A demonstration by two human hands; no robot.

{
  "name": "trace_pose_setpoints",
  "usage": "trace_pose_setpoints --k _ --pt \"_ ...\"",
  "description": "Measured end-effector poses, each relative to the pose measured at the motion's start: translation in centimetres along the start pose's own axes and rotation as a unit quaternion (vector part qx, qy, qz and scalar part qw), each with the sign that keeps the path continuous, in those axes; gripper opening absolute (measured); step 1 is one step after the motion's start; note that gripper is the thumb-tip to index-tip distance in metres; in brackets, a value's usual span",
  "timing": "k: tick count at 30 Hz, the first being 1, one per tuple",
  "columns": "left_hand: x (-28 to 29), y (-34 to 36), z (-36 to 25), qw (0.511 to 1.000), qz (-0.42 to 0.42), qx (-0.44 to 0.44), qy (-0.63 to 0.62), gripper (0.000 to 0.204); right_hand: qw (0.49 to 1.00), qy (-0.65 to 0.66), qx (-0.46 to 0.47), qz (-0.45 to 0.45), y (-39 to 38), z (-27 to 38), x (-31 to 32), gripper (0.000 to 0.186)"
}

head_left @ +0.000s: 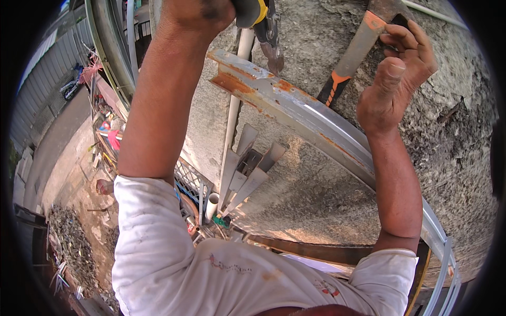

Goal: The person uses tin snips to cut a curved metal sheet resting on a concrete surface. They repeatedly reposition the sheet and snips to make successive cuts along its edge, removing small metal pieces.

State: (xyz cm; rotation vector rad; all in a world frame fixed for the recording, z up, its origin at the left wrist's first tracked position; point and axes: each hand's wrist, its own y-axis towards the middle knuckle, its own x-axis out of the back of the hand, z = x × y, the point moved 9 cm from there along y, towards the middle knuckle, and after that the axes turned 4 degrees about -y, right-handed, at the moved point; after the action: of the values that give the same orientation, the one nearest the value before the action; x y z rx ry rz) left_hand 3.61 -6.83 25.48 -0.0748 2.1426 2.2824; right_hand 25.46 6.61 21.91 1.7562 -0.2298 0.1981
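My left hand (pixel 197 13) is raised at the top of the view, closed on the yellow-and-black grips of metal snips (pixel 269 37) whose blades hang down near the rusty end of a curved metal channel (pixel 295 108). My right hand (pixel 398 73) is up at the top right, fingers curled around the head end of a hammer with an orange-and-black handle (pixel 350 58) that rests against the rough concrete wall (pixel 316 184). The channel runs diagonally from its rusted tip down to the lower right, passing behind my right forearm.
A white pipe (pixel 234 110) runs down the wall beside several leaning metal offcuts (pixel 247 168). Far below on the left are a street, a parked motorbike (pixel 71 87), scrap piles (pixel 74 242) and clutter. More curved metal strips (pixel 443 263) sit at the lower right.
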Motion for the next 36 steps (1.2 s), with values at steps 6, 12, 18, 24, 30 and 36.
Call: trace_pose_setpoints --k 6,12,18,24,30,36 --pt "-0.6 -0.1 0.6 0.997 -0.027 0.035 -0.065 0.042 1.0 0.015 -0.004 -0.002 0.1 0.0 -0.1 0.075" --pt "0.1 0.6 2.4 0.995 -0.053 0.088 -0.006 0.025 1.0 0.021 -0.018 0.0 0.1 -0.2 -0.1 0.074" --pt "-0.7 1.1 1.8 0.999 -0.036 0.03 0.021 0.017 1.0 0.022 -0.018 0.003 0.0 -0.1 -0.1 0.076" --pt "-1.6 1.6 2.6 0.996 -0.003 0.084 -0.011 0.022 1.0 0.007 0.0 0.012 0.0 0.2 -0.2 0.075" --pt "-0.7 1.1 4.0 0.979 -0.101 0.157 0.086 0.044 1.0 0.023 0.012 0.008 0.0 0.3 -0.3 0.074" --pt "-2.7 -0.1 4.2 0.978 -0.105 0.181 0.019 0.055 0.999 0.044 0.014 0.011 0.0 0.4 -0.5 0.074"
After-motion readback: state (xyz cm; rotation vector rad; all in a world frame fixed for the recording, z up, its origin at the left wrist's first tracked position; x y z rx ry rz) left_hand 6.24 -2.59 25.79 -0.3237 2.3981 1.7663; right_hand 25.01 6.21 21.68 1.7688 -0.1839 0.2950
